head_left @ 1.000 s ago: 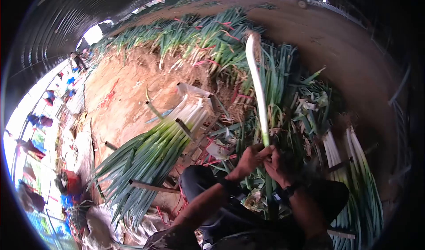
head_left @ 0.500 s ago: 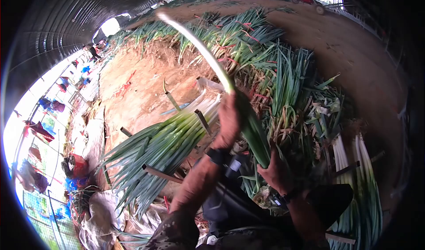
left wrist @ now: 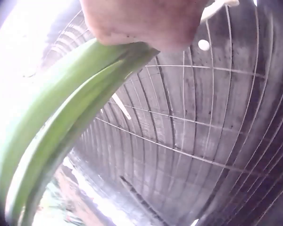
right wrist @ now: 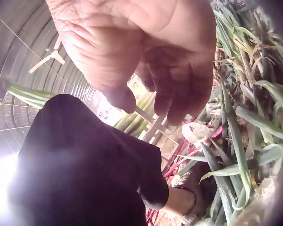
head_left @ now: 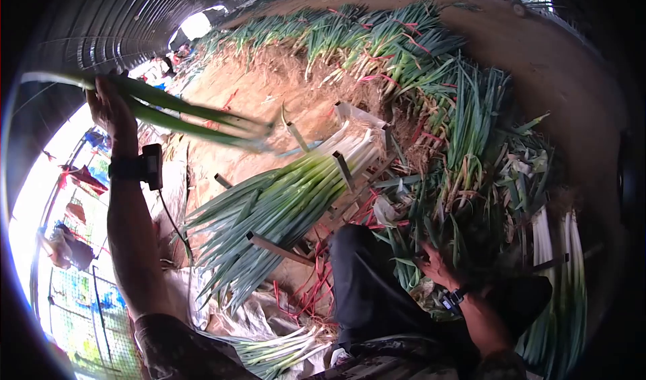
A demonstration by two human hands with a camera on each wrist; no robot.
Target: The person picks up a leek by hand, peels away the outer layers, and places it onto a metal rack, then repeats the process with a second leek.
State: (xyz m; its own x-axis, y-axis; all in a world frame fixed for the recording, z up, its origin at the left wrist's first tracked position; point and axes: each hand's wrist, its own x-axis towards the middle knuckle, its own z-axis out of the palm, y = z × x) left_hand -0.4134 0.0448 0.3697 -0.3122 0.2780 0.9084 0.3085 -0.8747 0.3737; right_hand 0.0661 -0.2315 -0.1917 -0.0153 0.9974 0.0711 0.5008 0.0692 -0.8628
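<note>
At the upper left of the head view my left hand (head_left: pixel 113 114) grips a long green onion (head_left: pixel 178 119), raised high. Its split green leaves trail to the right of the hand, and its pale end points left. In the left wrist view the leaves (left wrist: pixel 61 108) come out below the fist. My right hand (head_left: pixel 437 269) hovers by the knee over loose leaves, holding nothing. The right wrist view shows its fingers (right wrist: pixel 179 92) loosely bent. Between the hands, a bundle of green onions (head_left: pixel 282 195) lies in a rack with upright posts (head_left: pixel 343 171), white ends toward the far right.
Tied green onions (head_left: pixel 404 50) with red strips are heaped along the back. Stripped leaves (head_left: pixel 518 161) pile up at the right, near more green onions (head_left: pixel 572 265). Several others (head_left: pixel 286 350) lie on pale sacking at the front. Red strips (head_left: pixel 306 299) hang beside the rack.
Both hands first held the green onion upright by its green part. The left hand has since swung it left and up, past the rack. The right hand has let go and stays low at the right.
</note>
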